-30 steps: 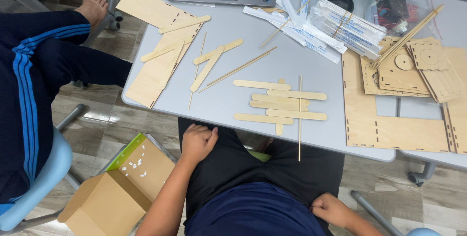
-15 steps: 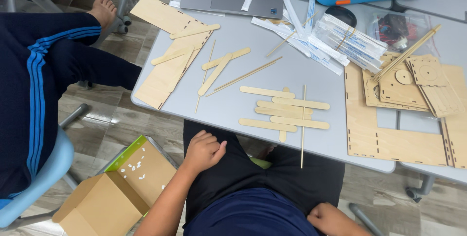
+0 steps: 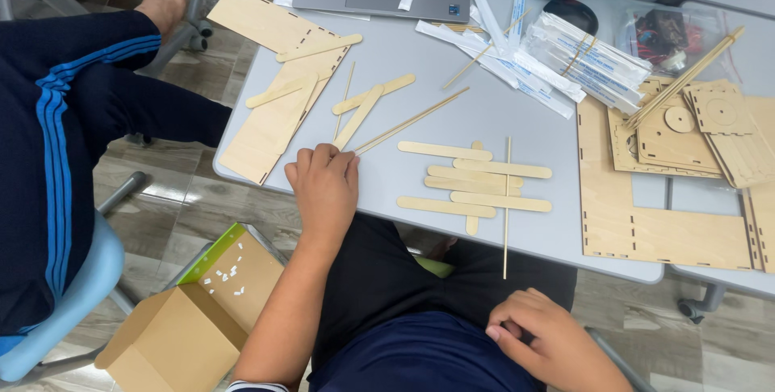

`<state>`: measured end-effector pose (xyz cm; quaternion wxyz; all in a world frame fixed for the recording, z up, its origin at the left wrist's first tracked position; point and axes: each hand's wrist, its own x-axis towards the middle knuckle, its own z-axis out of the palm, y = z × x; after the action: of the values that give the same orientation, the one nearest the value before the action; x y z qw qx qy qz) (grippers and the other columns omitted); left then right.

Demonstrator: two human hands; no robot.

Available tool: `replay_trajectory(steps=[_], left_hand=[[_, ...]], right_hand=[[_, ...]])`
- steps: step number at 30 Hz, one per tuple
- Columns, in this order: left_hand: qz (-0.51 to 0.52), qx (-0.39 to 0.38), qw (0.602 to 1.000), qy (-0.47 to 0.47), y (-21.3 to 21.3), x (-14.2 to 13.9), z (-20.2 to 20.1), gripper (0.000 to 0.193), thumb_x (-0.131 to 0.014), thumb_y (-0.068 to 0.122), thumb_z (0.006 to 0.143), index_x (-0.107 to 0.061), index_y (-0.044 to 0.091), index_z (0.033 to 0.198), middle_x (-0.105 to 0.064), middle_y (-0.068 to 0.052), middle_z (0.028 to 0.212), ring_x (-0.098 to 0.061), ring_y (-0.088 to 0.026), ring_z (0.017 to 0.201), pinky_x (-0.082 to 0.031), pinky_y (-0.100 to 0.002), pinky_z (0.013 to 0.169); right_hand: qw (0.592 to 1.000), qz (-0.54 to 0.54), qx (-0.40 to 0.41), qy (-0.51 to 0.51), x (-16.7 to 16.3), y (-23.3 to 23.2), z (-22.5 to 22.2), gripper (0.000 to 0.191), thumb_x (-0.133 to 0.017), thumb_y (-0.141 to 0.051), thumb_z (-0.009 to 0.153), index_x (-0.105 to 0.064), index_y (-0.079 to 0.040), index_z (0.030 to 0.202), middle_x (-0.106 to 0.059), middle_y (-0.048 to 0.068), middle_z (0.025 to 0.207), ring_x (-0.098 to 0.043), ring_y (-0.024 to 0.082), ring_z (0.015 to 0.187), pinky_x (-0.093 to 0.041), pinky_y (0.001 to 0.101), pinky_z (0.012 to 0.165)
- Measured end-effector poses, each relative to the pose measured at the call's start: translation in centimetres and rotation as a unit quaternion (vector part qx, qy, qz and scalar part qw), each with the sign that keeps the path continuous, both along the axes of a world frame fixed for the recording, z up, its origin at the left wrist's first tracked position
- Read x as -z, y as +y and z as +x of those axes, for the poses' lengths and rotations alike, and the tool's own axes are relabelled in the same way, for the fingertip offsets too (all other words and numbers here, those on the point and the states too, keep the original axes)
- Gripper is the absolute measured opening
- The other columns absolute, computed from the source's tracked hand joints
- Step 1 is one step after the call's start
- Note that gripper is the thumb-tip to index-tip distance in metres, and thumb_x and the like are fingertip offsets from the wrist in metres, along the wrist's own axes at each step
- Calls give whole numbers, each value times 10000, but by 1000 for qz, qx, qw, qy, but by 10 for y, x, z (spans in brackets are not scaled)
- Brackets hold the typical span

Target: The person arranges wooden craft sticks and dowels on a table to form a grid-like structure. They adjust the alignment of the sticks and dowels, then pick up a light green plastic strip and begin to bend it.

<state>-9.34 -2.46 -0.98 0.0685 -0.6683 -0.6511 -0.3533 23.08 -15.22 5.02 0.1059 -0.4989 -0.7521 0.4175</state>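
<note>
Head view: left hand point(image 3: 324, 186), fingers curled and empty, touches a stick point(image 3: 358, 117); raft point(image 3: 475, 186) lies half-built; right hand point(image 3: 549, 343) rests loosely closed.

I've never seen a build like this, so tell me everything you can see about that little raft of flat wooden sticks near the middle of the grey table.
The stick raft is about six pale, flat wooden craft sticks with rounded ends, lying side by side across the grey table, slightly staggered. One more stick lies crosswise beneath them, its ends poking out top and bottom. A thin skewer lies across them, overhanging the table edge. No hand touches it; the left hand rests on the table nearby.
</note>
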Motion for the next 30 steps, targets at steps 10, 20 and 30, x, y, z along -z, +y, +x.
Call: replay_trajectory(steps=[10, 20, 30], left_hand=[[29, 10, 1000, -6, 0, 2, 6, 80, -779, 121, 854, -745, 73, 908, -634, -44, 949, -549, -254, 932, -351, -415, 827], [-221, 138, 771, -581, -56, -5, 14, 168, -718, 155, 935, -746, 1, 998, -739, -70, 883, -605, -106, 735, -502, -251, 689], [-384, 258, 484, -743, -143, 33, 70, 177, -633, 137, 1015, -665, -22, 1089, -753, -128, 989, -742, -174, 862, -539, -268, 706]], right_hand=[[997, 21, 67, -29, 48, -21, 6, 139, -755, -255, 841, -745, -125, 889, -680, 16, 710, -637, 182, 725, -523, 314, 750], [995, 68, 65, 38, 28, -12, -6, 120, -764, -202, 839, -714, -99, 802, -656, 13, 692, -583, 189, 660, -483, 326, 678], [961, -49, 204, 181, 38, -17, -57, 292, -706, -154, 879, -751, -97, 1161, -726, 27, 810, -639, 97, 663, -523, 258, 598]])
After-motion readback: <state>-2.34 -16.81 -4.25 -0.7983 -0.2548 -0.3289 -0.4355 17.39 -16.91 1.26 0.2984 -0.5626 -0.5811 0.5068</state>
